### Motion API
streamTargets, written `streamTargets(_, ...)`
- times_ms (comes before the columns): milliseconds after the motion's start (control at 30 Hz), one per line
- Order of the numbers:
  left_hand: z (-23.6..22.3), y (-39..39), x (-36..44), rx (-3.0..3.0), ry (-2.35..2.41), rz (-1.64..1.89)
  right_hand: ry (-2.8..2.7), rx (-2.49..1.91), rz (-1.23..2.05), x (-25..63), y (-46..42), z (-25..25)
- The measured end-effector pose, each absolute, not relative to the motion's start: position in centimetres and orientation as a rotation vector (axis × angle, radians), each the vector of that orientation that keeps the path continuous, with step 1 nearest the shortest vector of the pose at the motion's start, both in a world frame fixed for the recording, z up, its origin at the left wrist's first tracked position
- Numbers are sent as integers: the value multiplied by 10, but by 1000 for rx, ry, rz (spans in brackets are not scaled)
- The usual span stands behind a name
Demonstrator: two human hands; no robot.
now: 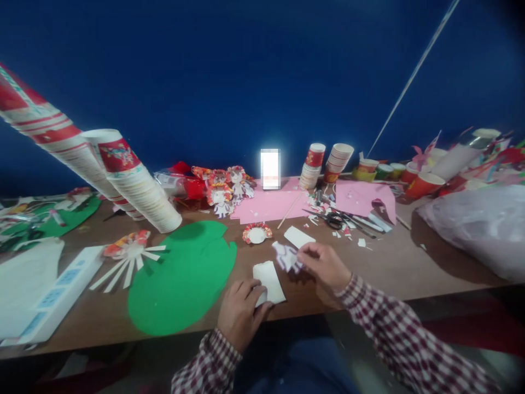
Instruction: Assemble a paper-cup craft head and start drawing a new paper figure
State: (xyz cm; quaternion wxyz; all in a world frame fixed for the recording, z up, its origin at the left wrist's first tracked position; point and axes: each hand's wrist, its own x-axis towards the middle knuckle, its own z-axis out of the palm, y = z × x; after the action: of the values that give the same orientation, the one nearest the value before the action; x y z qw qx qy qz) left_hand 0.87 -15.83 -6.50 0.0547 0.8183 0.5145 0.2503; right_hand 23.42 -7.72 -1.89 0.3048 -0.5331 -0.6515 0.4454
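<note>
My right hand [324, 265] pinches a small white paper cutout with purple outlines [288, 258] between thumb and fingers, just above the table. My left hand [241, 306] is at the lower left corner of a white piece of paper [271, 279], with a curled white edge showing between its thumb and fingers. Behind the cutout lies another white paper strip [299, 238]. A scalloped ring cut from a red-patterned paper cup [257, 233] rests just beyond the hands. Left of my left hand lies a large green paper shape [180, 284].
Tall stacks of paper cups [139, 186] lean at the left, near a cup cut into strips [131, 254]. Finished paper figures [223, 194] stand at the back beside pink sheets [270, 208]. Scissors [334, 220] lie among scraps. A plastic bag [479, 230] bulges at the right.
</note>
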Motion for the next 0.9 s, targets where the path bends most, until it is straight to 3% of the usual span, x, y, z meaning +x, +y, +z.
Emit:
streamTargets(233,-72,-158,14,2418,1670,793,-1831,-1502,1157,193,-106,-50)
streamTargets(733,-69,-157,13,2504,1645,723,-2178,-1700,743,194,-116,-43)
streamTargets(900,-67,-157,13,2487,1634,711,-2320,-1429,471,198,-122,-31)
